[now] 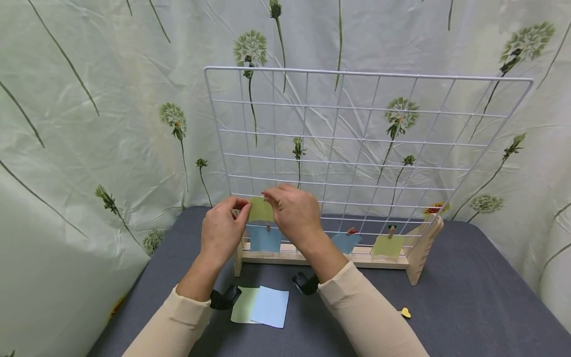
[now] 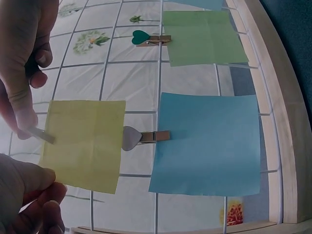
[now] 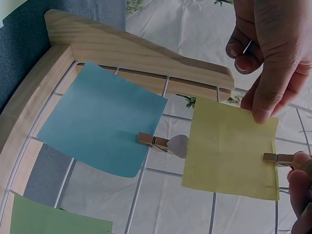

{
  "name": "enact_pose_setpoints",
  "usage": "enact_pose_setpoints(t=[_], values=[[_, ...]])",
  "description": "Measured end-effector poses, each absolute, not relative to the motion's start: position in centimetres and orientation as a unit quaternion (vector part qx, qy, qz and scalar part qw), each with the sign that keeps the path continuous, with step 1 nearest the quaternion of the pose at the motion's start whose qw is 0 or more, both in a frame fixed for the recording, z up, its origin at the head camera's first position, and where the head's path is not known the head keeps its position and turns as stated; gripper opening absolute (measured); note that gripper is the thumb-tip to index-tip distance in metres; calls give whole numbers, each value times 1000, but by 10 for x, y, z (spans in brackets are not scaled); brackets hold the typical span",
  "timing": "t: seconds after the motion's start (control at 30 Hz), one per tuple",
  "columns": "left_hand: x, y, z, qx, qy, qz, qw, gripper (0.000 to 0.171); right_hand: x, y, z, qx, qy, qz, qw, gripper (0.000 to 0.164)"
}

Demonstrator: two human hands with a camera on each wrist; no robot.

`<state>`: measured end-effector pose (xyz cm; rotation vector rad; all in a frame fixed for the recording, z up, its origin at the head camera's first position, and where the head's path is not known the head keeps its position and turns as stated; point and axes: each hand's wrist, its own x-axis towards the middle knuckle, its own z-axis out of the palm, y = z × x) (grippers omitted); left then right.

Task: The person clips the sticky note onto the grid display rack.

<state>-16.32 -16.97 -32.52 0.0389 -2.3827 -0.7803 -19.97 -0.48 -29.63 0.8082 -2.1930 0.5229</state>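
Observation:
My left hand (image 1: 223, 225) pinches the side edge of a yellow sticky note (image 2: 85, 146) held against the wire grid panel (image 1: 352, 140). In the right wrist view, my right hand (image 3: 302, 183) pinches a small wooden clothespin (image 3: 279, 159), whose tip overlaps the note's top edge. Just below hangs a blue note (image 2: 207, 146), fixed to the grid by a clothespin with a pale heart (image 2: 131, 138). That heart sits at the yellow note's lower edge. In the head view, my right hand (image 1: 294, 210) covers part of the grid.
Farther right on the grid hang another blue note (image 1: 345, 243) and a green note (image 1: 388, 246), each clipped. A wooden base (image 1: 321, 259) supports the panel. On the dark table lie a light blue sheet (image 1: 271, 307), a green sheet (image 1: 243, 305) and a yellow heart clip (image 1: 405, 313).

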Motion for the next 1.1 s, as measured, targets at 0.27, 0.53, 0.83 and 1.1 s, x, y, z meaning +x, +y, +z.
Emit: enact_pose_setpoints(t=[0.27,0.53,0.83,1.1], values=[[-162,-169,-327,16,-898,-307,316,17,-197,-3,-297,298,-854,209,371,14],[-158,-168,-327,12,-894,-309,324,16,-192,1,-293,282,-847,216,394,12],[-150,-166,-332,6,-898,-319,305,21,-189,11,-300,287,-848,226,384,8],[-140,-164,-338,-14,-903,-321,285,22,-182,19,-309,267,-870,220,350,13]])
